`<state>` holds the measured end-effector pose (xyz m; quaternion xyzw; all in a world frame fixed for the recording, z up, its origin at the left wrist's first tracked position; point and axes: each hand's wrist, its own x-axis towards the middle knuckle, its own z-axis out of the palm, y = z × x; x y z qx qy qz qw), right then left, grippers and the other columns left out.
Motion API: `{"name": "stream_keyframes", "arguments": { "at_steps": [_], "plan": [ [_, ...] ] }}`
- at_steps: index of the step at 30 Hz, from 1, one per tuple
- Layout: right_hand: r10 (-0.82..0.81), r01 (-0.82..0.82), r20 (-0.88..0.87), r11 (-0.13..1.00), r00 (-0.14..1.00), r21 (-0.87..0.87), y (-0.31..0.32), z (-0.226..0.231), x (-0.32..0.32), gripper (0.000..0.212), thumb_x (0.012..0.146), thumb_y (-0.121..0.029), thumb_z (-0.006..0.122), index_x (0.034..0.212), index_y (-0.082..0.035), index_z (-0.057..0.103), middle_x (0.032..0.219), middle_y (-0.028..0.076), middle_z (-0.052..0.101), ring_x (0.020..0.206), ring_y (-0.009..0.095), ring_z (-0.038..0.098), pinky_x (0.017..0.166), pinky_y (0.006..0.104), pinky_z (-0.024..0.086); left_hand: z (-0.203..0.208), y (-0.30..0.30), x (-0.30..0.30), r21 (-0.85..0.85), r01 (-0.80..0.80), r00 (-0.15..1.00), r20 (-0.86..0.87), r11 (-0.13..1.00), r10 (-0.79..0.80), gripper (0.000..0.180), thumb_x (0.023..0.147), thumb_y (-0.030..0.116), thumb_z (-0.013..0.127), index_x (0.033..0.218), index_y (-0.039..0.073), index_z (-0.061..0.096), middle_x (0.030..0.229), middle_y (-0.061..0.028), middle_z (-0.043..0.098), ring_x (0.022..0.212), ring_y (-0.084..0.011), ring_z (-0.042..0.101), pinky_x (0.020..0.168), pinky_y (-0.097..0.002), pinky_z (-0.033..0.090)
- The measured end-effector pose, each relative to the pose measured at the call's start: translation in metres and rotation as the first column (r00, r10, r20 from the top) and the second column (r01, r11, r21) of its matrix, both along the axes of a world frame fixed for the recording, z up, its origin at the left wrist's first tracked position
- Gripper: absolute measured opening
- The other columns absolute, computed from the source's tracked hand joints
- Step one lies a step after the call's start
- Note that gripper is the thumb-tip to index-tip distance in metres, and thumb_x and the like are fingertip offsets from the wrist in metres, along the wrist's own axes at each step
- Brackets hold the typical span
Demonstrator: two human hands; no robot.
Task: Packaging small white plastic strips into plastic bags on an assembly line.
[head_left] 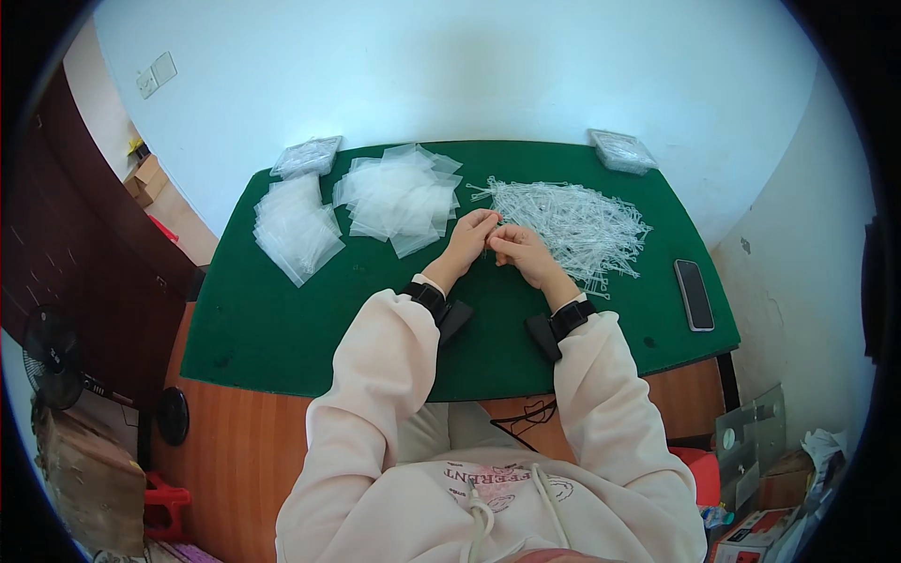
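Green table [497,361] against a white wall [450,66], seen on my feed from above. Heap of clear strips [577,220], thin, some with looped ends, lies on the table right of centre, a loose tangle with stray ends along its edges. At its left side, both hands meet, fingertips close together.

Left hand [465,244]: fingers bent, thumb and fingertips drawn in toward the other. Right hand [524,251]: curled, set in my view over the heap's near left edge; whether it touches the heap I can't judge. Something thin may show between the fingertips, but it is too small for me to identify; I cannot tell what either hand grips, if anything.

Black wristband on each wrist, below pale sleeves [375,338]. Left of the hands, two spreads of clear flat bags: middle bags [399,199], and left bags [296,230] just beside them. Clear-wrapped packs at both far corners, left pack [308,155] and right pack [622,152]. Phone [694,296] lies near the right edge, screen dark.

Beyond the table I note wood-toned floor [235,427], a black fan [52,347] at far left, and a red stool [165,507] lower left.
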<state>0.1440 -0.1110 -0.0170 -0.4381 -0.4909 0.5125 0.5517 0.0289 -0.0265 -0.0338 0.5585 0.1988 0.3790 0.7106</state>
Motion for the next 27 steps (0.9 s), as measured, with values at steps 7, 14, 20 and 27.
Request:
{"name": "stream_keyframes", "arguments": {
  "at_steps": [7, 14, 20, 27],
  "plan": [
    [-0.398, 0.394, 0.050, 0.916, 0.916, 0.077, 0.003, 0.007, 0.023, 0.019, 0.082, -0.021, 0.061, 0.072, -0.005, 0.059, 0.056, -0.005, 0.047, 0.049, 0.006, 0.041, 0.047, 0.0220, 0.033, 0.002, 0.009, -0.009, 0.224, -0.096, 0.978, -0.158, 0.970, 0.134, 0.020, 0.087, 0.022, 0.053, 0.088, 0.003, 0.060, 0.074, 0.0014, 0.054, 0.060, -0.0078, 0.048, 0.052, -0.0233, 0.039],
    [-0.768, 0.620, 0.442, 0.637, 0.463, 0.459, 0.001, 0.007, 0.044, 0.029, 0.082, -0.027, 0.058, 0.067, -0.003, 0.057, 0.054, 0.004, 0.049, 0.051, 0.015, 0.046, 0.048, 0.0302, 0.035, 0.005, -0.007, -0.006, 0.911, -0.127, 0.847, -0.106, 0.393, 0.520, 0.015, 0.083, 0.020, 0.058, 0.085, 0.006, 0.063, 0.080, -0.0043, 0.059, 0.062, -0.0200, 0.055, 0.056, -0.0312, 0.043],
    [-0.685, 0.605, 0.616, 0.694, 0.388, 0.391, -0.001, 0.009, 0.045, 0.032, 0.082, -0.035, 0.053, 0.072, -0.005, 0.060, 0.067, 0.015, 0.060, 0.065, 0.035, 0.057, 0.056, 0.0429, 0.041, 0.006, -0.018, -0.001, 0.943, 0.173, 0.866, -0.282, 0.283, 0.412, 0.012, 0.077, 0.018, 0.060, 0.085, 0.011, 0.065, 0.083, -0.0041, 0.058, 0.076, -0.0244, 0.059, 0.063, -0.0366, 0.047],
    [-0.634, 0.611, 0.724, 0.694, 0.270, 0.381, -0.004, 0.008, 0.048, 0.026, 0.079, -0.033, 0.056, 0.076, -0.007, 0.061, 0.072, 0.014, 0.061, 0.070, 0.035, 0.058, 0.061, 0.0437, 0.045, 0.008, -0.017, -0.006, 0.940, 0.221, 0.751, -0.333, 0.259, 0.571, 0.011, 0.075, 0.019, 0.061, 0.082, 0.011, 0.065, 0.083, -0.0044, 0.058, 0.076, -0.0243, 0.059, 0.064, -0.0360, 0.048]
  ]
}}
